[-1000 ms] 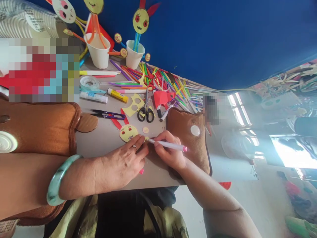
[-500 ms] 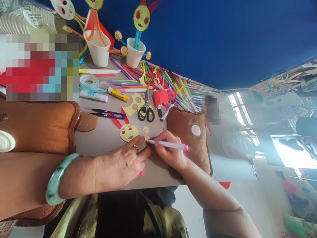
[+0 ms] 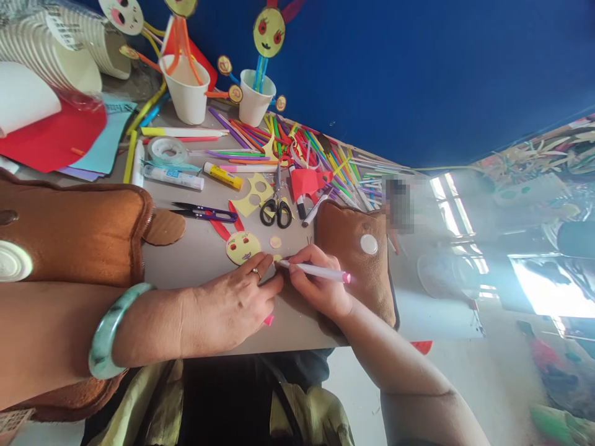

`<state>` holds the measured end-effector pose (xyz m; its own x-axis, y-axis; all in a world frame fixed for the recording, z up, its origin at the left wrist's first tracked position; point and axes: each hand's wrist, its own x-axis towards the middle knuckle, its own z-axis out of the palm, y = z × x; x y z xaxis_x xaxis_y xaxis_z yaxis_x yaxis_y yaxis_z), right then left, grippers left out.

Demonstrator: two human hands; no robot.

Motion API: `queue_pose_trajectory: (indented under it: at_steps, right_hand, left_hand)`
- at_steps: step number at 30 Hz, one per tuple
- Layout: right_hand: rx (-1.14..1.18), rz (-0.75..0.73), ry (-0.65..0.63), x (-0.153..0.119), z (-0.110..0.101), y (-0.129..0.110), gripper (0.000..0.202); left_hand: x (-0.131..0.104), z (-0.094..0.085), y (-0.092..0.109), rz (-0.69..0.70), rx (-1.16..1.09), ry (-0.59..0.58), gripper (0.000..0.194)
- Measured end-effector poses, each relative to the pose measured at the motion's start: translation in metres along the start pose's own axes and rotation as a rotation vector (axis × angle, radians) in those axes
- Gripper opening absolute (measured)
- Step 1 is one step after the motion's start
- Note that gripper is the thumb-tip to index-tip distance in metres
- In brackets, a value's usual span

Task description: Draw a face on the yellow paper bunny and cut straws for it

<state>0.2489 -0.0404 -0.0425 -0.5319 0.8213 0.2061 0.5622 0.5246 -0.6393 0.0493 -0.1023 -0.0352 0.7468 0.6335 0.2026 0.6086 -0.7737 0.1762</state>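
Note:
My right hand (image 3: pixel 320 286) is closed around a white felt-tip pen with a pink end (image 3: pixel 320 271). The pen's tip meets a small yellow paper disc (image 3: pixel 277 257) on the table. From the other side, the fingertips of my left hand (image 3: pixel 237 300) pinch or press that disc's edge; the hand covers part of it. A pink pen cap (image 3: pixel 268 319) peeks out under the left hand. Just beyond the fingers lie a small pinkish disc (image 3: pixel 276 242) and a yellow paper face with red ears (image 3: pixel 242 248).
Black-handled scissors (image 3: pixel 276 212), purple thread snips (image 3: pixel 204 212) and a yellow glue stick (image 3: pixel 223 176) lie behind the hands. Brown cushions flank me, one on the left (image 3: pixel 79 229), one on the right (image 3: pixel 348 266). Paper cups (image 3: pixel 186 96) and coloured sticks (image 3: pixel 251 137) stand and lie along the blue wall.
The view has shifted slightly. The right hand's pen stays at the small yellow disc, with both hands nearly still.

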Motion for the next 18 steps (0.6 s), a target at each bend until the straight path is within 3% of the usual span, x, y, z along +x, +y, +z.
queue_pose_trajectory:
  at_steps: [18]
  right_hand:
    - [-0.010, 0.000, -0.006, 0.0009, -0.0013, -0.0009, 0.006]
  left_hand:
    - [0.0009, 0.0009, 0.0004, -0.004, -0.024, -0.030, 0.026]
